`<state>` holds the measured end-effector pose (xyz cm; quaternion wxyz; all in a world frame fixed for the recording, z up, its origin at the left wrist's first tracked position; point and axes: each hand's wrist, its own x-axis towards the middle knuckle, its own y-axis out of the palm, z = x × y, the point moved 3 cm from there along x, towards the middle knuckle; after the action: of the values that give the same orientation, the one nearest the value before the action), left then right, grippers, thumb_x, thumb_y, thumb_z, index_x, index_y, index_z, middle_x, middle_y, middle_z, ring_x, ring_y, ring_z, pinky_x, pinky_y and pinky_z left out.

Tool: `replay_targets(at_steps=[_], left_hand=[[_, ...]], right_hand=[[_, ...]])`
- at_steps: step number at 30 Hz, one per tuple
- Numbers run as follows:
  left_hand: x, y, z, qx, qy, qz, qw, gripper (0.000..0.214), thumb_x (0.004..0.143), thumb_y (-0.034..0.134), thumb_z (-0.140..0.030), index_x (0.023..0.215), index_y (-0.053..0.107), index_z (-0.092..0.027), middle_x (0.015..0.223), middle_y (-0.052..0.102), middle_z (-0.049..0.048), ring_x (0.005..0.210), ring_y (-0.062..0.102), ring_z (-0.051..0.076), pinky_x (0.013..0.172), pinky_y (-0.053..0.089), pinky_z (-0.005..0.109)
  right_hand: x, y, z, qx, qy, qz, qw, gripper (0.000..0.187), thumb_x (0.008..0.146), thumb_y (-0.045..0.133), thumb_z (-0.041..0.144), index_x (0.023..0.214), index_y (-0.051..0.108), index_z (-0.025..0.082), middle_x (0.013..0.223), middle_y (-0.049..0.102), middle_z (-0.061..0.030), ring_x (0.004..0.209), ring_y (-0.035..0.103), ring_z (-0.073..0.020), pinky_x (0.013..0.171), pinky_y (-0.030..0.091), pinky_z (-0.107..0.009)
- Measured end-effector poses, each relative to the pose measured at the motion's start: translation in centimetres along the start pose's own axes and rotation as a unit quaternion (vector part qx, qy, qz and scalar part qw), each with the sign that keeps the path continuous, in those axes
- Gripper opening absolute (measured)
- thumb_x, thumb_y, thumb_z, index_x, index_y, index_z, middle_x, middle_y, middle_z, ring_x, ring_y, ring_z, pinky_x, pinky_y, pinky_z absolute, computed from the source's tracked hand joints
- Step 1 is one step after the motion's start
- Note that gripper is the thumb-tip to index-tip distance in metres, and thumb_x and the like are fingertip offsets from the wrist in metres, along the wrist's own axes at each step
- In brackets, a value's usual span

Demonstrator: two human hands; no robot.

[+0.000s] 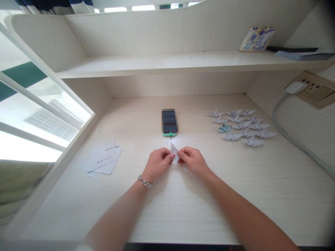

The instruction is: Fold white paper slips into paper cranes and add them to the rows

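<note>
The phone [169,122] stands far of your left hand [157,164] and right hand [192,161]; paper cranes [242,127] block the right, loose sheets [101,159] the left, and you can pass either side of the phone

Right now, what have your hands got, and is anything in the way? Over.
Left hand and right hand pinching folded white paper. Phone just ahead, not touching. Paper cranes off to the right, apart.
</note>
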<state>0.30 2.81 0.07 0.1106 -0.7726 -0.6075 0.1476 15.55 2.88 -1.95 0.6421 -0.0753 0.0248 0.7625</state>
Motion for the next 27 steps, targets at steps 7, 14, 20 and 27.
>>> replay_targets(at_steps=[7, 14, 20, 27], left_hand=[[0.47, -0.21, 0.30, -0.119, -0.015, -0.037, 0.992, 0.025, 0.074, 0.059, -0.039, 0.073, 0.060, -0.014, 0.064, 0.059, 0.0019, 0.059, 0.052, 0.012, 0.056, 0.041, 0.022], [0.31, -0.11, 0.11, -0.108, -0.006, -0.036, 0.993, 0.027, 0.076, 0.057, -0.040, 0.067, 0.059, -0.014, 0.059, 0.055, -0.0007, 0.056, 0.047, 0.010, 0.052, 0.037, 0.021], [0.53, 0.22, 0.45, -0.162, -0.022, -0.030, 0.986, 0.032, 0.078, 0.052, -0.043, 0.064, 0.057, -0.014, 0.058, 0.052, -0.0012, 0.054, 0.047, 0.009, 0.052, 0.038, 0.021], [0.23, 0.61, 0.14, -0.291, -0.047, 0.040, 0.955, 0.024, 0.072, 0.064, -0.031, 0.088, 0.059, -0.014, 0.080, 0.061, 0.0056, 0.069, 0.059, 0.014, 0.067, 0.047, 0.028]], right_hand=[[-0.35, 0.43, 0.02, -0.029, 0.007, 0.065, 0.997, 0.028, 0.077, 0.055, 0.041, 0.064, 0.058, 0.017, 0.057, 0.060, -0.0016, 0.053, 0.053, -0.0135, 0.055, 0.042, -0.026], [-0.27, 0.78, -0.08, 0.001, 0.016, 0.085, 0.996, 0.023, 0.075, 0.058, 0.039, 0.070, 0.060, 0.017, 0.060, 0.060, -0.0008, 0.054, 0.053, -0.0128, 0.054, 0.041, -0.025], [-0.31, 0.79, -0.19, 0.038, 0.027, 0.073, 0.996, 0.025, 0.074, 0.059, 0.040, 0.067, 0.059, 0.016, 0.058, 0.059, -0.0003, 0.053, 0.053, -0.0123, 0.054, 0.042, -0.025], [-0.10, -0.08, 0.32, 0.079, -0.015, -0.040, 0.996, 0.022, 0.074, 0.062, 0.037, 0.080, 0.062, 0.016, 0.068, 0.062, -0.0017, 0.058, 0.055, -0.0119, 0.054, 0.044, -0.024]])
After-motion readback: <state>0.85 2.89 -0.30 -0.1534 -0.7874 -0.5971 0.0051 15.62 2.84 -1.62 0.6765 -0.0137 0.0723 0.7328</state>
